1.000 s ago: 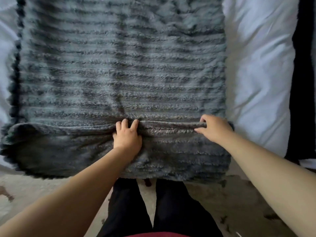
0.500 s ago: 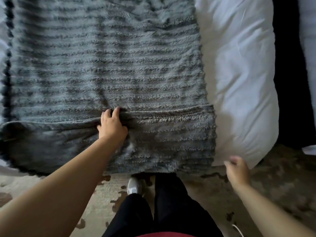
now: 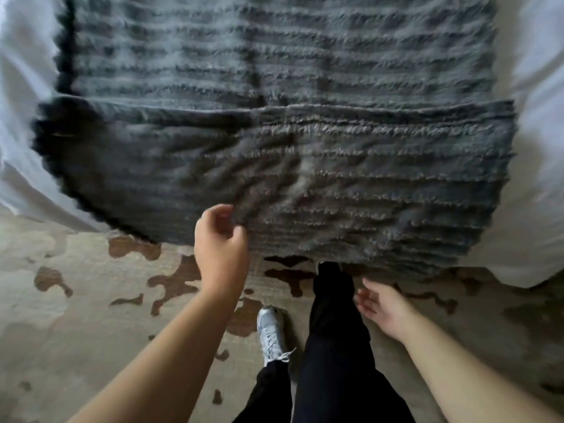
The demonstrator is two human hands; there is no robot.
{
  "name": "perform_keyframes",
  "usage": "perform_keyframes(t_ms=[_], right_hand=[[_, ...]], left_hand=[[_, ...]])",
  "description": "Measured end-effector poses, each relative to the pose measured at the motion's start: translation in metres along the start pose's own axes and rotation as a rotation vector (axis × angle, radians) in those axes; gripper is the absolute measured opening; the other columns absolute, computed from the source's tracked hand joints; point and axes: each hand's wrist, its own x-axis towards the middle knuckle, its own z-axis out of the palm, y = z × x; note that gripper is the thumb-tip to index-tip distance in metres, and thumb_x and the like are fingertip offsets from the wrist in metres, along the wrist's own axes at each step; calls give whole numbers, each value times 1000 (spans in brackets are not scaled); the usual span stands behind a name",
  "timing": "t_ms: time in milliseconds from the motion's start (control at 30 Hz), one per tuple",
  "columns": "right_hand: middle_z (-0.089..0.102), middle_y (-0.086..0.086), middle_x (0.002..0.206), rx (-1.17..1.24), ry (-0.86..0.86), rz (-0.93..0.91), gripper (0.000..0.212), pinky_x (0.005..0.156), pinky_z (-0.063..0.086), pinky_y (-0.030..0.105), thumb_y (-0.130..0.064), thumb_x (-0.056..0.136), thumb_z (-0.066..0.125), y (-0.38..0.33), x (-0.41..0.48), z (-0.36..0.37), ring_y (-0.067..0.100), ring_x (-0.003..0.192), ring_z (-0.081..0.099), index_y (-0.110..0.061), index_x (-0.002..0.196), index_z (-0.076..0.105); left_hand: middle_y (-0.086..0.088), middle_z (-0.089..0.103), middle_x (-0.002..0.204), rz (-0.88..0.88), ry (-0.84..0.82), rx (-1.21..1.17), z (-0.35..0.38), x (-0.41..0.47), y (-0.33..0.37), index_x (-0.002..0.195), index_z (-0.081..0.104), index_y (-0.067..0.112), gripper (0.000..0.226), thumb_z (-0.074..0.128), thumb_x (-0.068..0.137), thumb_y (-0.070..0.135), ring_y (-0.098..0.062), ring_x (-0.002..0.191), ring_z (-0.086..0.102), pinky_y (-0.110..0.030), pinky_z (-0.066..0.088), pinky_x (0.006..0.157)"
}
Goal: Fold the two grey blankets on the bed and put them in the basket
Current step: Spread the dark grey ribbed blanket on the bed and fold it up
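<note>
A grey ribbed blanket (image 3: 305, 71) lies spread over the white bed (image 3: 537, 117), its near part hanging over the bed's edge toward the floor. One fold line crosses it from left to right. My left hand (image 3: 221, 239) is at the lower hanging part, fingers and thumb curled and pinching the fabric, with creases running up from the pinch. My right hand (image 3: 381, 306) hangs just below the blanket's bottom edge with fingers spread, holding nothing. I see no second blanket and no basket.
White bedding shows on both sides of the blanket. A beige carpet (image 3: 76, 315) with brown patches covers the floor. My legs in black trousers (image 3: 335, 346) and a white shoe (image 3: 270, 331) stand close to the bed.
My left hand left the fold line and dropped to the blanket's hanging part. My right hand let go of the fold, went down, and now hangs by the bottom edge.
</note>
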Motion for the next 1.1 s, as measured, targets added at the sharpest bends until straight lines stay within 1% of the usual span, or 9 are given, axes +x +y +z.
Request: perform_keyframes(t_ms=[133,200,233,267,300,367,467,833,1100], right_hand=[[57,12,103,403,-25,18,19,99,40,37,-14,97,51,24,42,32,26,108,53,-2,110,55],[53,15,121,581,-15,-30,34,105,36,41,-15,96,51,30,61,42,30,121,48,-4,128,48],[50,16,128,655,-21,-51,40,107,35,42,-15,96,50,30,71,46,33,126,46,-4,134,45],[48,17,133,718,-19,-68,43,108,34,44,-15,95,48,28,81,49,34,129,44,-5,136,43],[47,17,135,763,-12,-83,41,109,33,45,-15,95,44,24,92,52,35,130,43,-5,135,43],[52,17,128,816,-9,-116,33,108,32,49,-16,94,36,13,109,59,35,127,45,-4,122,50],[59,18,122,877,-10,-190,40,101,38,55,-26,93,36,0,121,67,36,116,54,-6,121,57],[56,20,127,967,6,-228,50,100,37,57,-6,78,38,24,-10,53,40,103,55,-11,126,52],[44,-5,147,860,67,-373,32,107,33,35,-29,101,39,39,-158,33,26,137,38,-36,131,50]], left_hand=[[-1,57,96,-938,-98,-719,25,3,-109,113,55,18,19,57,94,14,-12,84,57,-25,46,75],[4,6,68,-1137,-160,-934,42,11,-142,113,58,23,22,55,95,36,-5,67,48,-16,38,65],[-11,-13,80,-1160,-157,-1015,52,19,-155,129,55,27,40,54,93,45,-7,57,37,-13,40,75],[14,-3,145,-1144,-142,-1087,64,27,-167,137,50,29,51,53,91,52,-11,103,62,-15,40,89],[20,34,145,-1118,-140,-1173,75,35,-176,128,59,28,51,53,88,58,-16,135,42,-21,41,95],[2,67,105,-1073,-117,-1312,93,54,-183,104,68,16,52,58,81,62,-19,102,59,-36,46,96],[-15,59,130,-999,-90,-1538,102,78,-187,131,56,15,80,69,62,52,-35,123,53,-51,37,109],[-10,69,117,-992,-66,-1461,-9,57,-158,99,72,16,22,57,89,27,-31,121,56,-53,30,110],[-17,33,151,-1129,22,-1402,-114,17,-98,133,50,12,53,61,82,23,-42,139,28,-59,10,116]])
